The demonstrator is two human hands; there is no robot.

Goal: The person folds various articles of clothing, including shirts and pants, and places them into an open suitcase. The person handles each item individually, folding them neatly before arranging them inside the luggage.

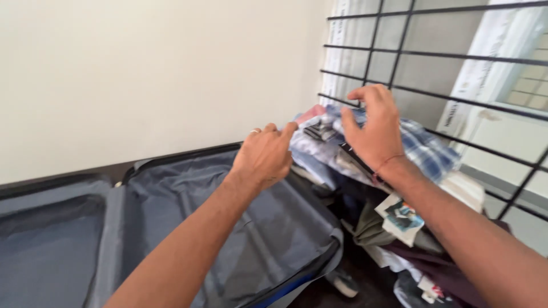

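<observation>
Right hand half-open, touching folded clothes.

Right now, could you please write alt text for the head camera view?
Two bare hands, left hand and right hand, reach toward a pile of folded clothes topped by a blue checked shirt. An open grey-lined suitcase lies empty beside it, below a barred window.

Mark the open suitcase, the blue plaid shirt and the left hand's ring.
open suitcase point(188, 199), head view, on the grey lining of the right half.
blue plaid shirt point(425, 149), head view, on the checked cloth right of the right hand.
ring point(255, 131), head view, on the band's top.
</observation>
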